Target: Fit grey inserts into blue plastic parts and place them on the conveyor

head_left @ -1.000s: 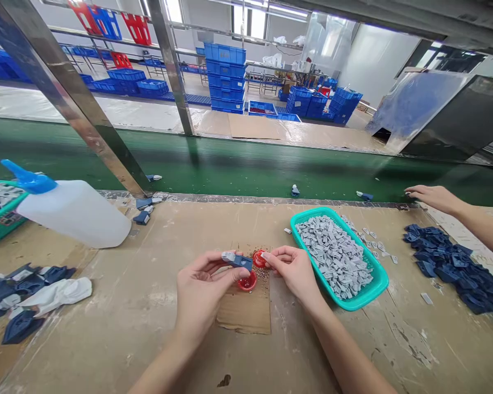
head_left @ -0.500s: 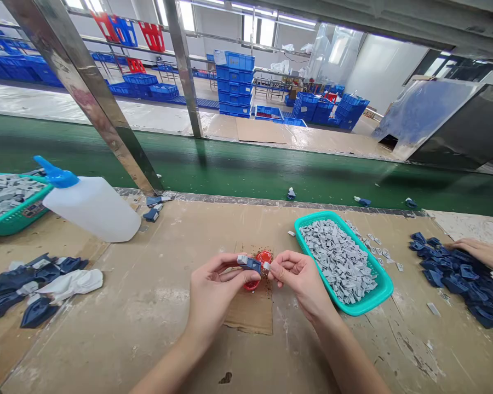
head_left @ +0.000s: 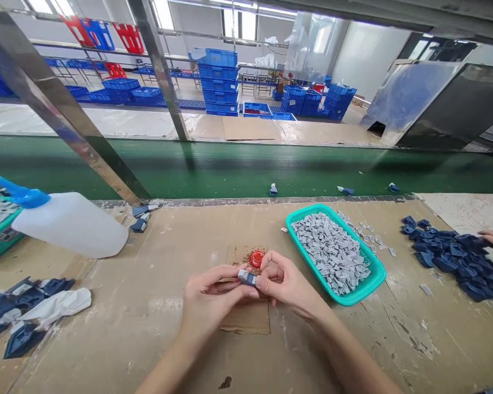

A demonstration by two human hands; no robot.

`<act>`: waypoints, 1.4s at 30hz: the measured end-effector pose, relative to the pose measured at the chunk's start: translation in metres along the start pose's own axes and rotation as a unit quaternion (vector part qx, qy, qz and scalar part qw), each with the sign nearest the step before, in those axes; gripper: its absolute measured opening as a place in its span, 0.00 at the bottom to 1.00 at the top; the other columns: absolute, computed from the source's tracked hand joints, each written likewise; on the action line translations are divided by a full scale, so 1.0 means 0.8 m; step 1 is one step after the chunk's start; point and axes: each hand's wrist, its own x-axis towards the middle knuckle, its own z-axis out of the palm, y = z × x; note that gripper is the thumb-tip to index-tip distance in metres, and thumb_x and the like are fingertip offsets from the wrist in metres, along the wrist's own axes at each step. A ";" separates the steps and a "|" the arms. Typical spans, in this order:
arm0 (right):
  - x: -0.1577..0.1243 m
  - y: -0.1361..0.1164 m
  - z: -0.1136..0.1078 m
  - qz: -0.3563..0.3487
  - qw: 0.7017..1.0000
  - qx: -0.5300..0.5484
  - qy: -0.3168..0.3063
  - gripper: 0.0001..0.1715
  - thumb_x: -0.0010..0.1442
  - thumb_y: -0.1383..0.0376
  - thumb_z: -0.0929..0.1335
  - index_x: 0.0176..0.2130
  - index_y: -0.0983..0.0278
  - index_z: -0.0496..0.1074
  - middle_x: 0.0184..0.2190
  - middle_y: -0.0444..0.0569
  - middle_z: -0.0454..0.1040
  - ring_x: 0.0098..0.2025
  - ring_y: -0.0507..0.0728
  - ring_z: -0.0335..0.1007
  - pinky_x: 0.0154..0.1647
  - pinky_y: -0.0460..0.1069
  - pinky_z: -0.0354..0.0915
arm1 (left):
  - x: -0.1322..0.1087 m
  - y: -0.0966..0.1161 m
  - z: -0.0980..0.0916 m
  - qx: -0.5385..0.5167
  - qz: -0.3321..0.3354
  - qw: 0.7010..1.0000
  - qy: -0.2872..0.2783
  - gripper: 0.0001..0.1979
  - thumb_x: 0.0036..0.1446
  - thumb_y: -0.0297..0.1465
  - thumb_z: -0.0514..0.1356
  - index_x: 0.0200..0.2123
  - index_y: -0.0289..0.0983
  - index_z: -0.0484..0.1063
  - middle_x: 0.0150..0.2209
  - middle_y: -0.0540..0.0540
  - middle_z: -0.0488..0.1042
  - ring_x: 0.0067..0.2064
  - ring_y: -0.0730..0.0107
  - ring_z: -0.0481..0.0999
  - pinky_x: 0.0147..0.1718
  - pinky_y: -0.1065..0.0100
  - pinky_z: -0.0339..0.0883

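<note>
Hands drawn closer together, left hand (head_left: 216, 290) and right hand (head_left: 290, 282) now both pinching a small grey-and-navy plastic part (head_left: 247, 278).
Both grips press it above a brown cardboard sheet (head_left: 246, 323), just beside a round red plastic cap (head_left: 257, 259).

A bare left hand (head_left: 216, 293) and a bare right hand (head_left: 290, 284) are shown at centre frame, slim fingers (head_left: 225, 276) ending in short-trimmed nails (head_left: 255, 294); bare forearms (head_left: 168, 372) are seen tapering to narrow wrists (head_left: 189, 334) from the near edge, finer detail being too small to tell.
</note>
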 end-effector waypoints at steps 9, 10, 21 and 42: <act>-0.028 -0.044 -0.045 -0.115 0.944 -0.217 0.221 0.16 0.62 0.53 0.61 0.39 0.61 0.68 0.36 0.49 0.75 0.39 0.58 0.70 0.37 0.49 0.64 | 0.063 0.007 -0.013 0.086 0.027 0.994 -0.060 0.22 0.47 0.32 0.66 0.47 0.34 0.72 0.43 0.41 0.79 0.44 0.58 0.78 0.48 0.59 0.71; -0.032 -0.043 -0.064 -0.120 0.908 -0.283 0.284 0.16 0.61 0.54 0.62 0.42 0.60 0.69 0.38 0.50 0.75 0.42 0.59 0.69 0.41 0.52 0.63 | 0.086 0.006 -0.016 0.152 0.063 0.984 -0.067 0.26 0.50 0.34 0.64 0.53 0.34 0.68 0.46 0.40 0.77 0.47 0.59 0.77 0.50 0.59 0.69; -0.029 -0.002 -0.129 -0.059 0.743 -0.532 0.402 0.11 0.56 0.68 0.64 0.36 0.61 0.76 0.35 0.54 0.73 0.38 0.63 0.69 0.35 0.53 0.63 | 0.323 -0.013 0.038 0.601 0.195 0.774 -0.036 0.19 0.59 0.35 0.57 0.52 0.34 0.65 0.50 0.39 0.70 0.48 0.59 0.72 0.46 0.52 0.67; -0.041 -0.006 -0.129 -0.032 0.820 -0.402 0.407 0.19 0.51 0.46 0.66 0.35 0.54 0.78 0.30 0.47 0.80 0.30 0.62 0.75 0.26 0.51 0.67 | 0.125 0.028 -0.100 0.522 0.371 0.708 0.300 0.27 0.52 0.36 0.61 0.54 0.39 0.59 0.58 0.36 0.58 0.61 0.49 0.55 0.59 0.47 0.44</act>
